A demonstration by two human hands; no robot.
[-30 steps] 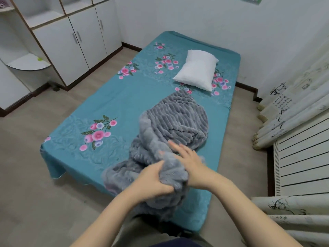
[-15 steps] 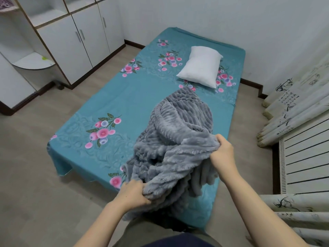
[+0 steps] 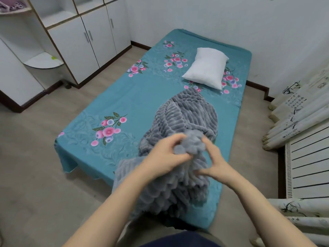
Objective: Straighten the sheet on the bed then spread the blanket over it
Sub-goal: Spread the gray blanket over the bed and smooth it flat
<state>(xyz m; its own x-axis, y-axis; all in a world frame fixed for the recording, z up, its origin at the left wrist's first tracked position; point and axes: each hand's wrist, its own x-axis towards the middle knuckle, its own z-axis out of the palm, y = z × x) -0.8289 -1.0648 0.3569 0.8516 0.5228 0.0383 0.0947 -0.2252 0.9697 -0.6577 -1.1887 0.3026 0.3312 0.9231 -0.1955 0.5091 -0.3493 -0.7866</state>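
The grey ribbed blanket (image 3: 187, 118) lies bunched in a long heap on the right half of the bed, in the centre of the frame. Its long axis runs from the near edge of the mattress, where its lower end spills over, up toward the pillow (image 3: 206, 68). Its far tip points at the pillow and stops just short of it.

Both hands meet over the near part of the heap. The left hand (image 3: 163, 157) has its fingers curled round a raised wad of the fabric. The right hand (image 3: 213, 161), just beside it, pinches folds lower down with bent fingers.

Under the blanket the teal flowered sheet (image 3: 138, 97) lies flat along the bed, its near left corner hanging loose. White cupboards (image 3: 92, 47) stand at upper left, and rolled painted scrolls (image 3: 293, 122) lie at right.
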